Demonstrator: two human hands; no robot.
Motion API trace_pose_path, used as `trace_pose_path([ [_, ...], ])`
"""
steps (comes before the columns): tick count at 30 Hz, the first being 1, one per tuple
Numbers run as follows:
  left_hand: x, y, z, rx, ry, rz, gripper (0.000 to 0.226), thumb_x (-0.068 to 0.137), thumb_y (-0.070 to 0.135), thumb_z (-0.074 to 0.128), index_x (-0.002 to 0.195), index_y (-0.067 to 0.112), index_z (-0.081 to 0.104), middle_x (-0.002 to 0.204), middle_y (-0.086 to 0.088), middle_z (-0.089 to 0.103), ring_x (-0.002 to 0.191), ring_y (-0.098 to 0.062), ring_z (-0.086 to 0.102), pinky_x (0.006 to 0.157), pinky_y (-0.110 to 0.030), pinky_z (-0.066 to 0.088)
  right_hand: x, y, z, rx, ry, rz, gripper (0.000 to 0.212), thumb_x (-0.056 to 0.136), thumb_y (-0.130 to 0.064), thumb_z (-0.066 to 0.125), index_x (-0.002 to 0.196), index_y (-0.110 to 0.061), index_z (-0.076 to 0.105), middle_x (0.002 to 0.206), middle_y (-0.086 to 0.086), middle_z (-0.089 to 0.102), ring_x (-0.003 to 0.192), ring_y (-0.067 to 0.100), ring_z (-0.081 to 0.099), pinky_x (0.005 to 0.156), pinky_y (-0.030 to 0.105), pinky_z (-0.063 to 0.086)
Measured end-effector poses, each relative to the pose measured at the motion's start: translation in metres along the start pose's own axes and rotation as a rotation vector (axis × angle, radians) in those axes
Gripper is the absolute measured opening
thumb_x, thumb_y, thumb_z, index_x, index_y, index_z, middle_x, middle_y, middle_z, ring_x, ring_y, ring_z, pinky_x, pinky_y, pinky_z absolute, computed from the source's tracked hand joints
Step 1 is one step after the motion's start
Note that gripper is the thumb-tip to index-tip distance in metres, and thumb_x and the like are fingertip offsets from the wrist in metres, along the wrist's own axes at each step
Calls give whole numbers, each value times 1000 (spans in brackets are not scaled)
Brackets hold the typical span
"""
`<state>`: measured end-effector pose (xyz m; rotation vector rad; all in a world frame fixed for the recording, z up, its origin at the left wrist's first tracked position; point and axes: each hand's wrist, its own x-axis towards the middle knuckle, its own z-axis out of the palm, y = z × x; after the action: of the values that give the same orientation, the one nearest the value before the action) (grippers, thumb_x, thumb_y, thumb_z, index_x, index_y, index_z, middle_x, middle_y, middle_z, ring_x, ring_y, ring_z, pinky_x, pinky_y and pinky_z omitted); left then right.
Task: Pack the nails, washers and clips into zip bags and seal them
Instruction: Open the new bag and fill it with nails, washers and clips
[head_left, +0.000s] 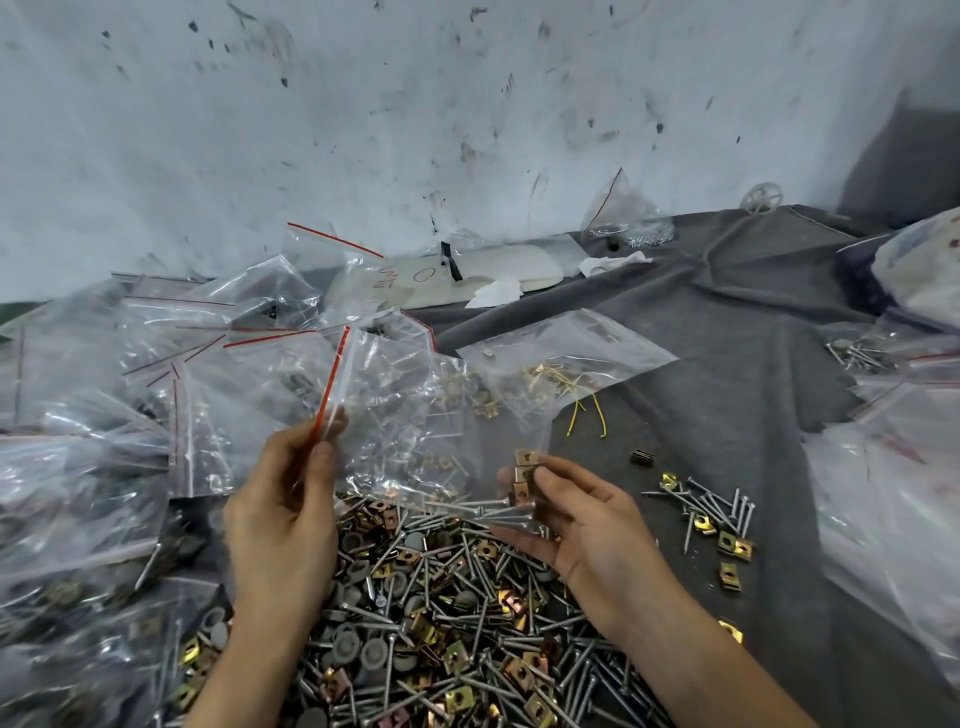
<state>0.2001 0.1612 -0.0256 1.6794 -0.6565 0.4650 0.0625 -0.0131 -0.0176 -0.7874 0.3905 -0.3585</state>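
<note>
A: What sits around the pile (441, 597) on the tabletop (727, 338)?
B: Filled bags (78, 493) left of it, an open bag (405, 415) just behind it, loose nails (711, 509) right of it, the wall (467, 104) far behind.

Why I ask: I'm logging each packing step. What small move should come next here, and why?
Probably bring the right hand over to the red-striped mouth of the zip bag and drop its load in. The left hand pinches the bag by that strip, while the right hand grips a few clips and nails at the bag's far end, seemingly outside it.
</note>
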Motion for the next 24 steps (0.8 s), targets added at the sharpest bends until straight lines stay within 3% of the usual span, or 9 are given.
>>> trace_pose_path([
  [6,0,1,0,1,-1,-3,29,88,46,49,112,34,61,98,21,69,78,-15,62,67,-21,46,0,0,1,18,6,5,18,93,-5,48,99,1,64,94,23,71,79,26,71,65,45,60],
  [10,1,3,0,21,7,-9,28,89,44,50,113,33,60,98,24,69,73,-2,60,64,-6,44,1,-1,-1,21,-8,15,25,97,-13,45,107,0,64,98,21,71,87,27,71,65,41,59],
  [13,1,4,0,25,23,-16,18,94,34,55,112,33,61,100,22,69,72,6,59,64,-3,43,2,-2,-4,24,-8,17,27,97,-19,45,113,-6,63,103,18,71,95,29,69,68,42,58],
  [18,2,6,1,14,45,-31,19,92,26,56,107,30,65,102,16,69,81,6,62,72,-3,46,4,-3,-7,-5,-47,-53,38,86,-24,52,124,-22,54,115,5,69,108,17,65,93,43,51],
  [20,3,5,1,11,74,-48,15,92,14,59,101,24,66,110,9,68,95,8,63,82,-6,47,2,-5,-6,-212,-76,-153,46,86,-17,55,129,-32,50,126,-9,62,118,3,55,103,31,42],
  [22,4,6,1,20,84,-56,13,90,11,61,95,22,66,116,10,66,101,8,62,87,-9,47,1,-5,-9,-722,-21,-341,42,90,-8,57,119,-39,54,125,-23,55,119,-9,47,99,12,37],
  [24,4,7,1,44,86,-50,13,89,10,63,94,21,65,122,8,63,102,11,59,88,-10,47,2,-1,-12,-1241,26,-495,24,89,-13,62,97,-35,61,109,-20,58,111,-4,50,90,10,34],
])
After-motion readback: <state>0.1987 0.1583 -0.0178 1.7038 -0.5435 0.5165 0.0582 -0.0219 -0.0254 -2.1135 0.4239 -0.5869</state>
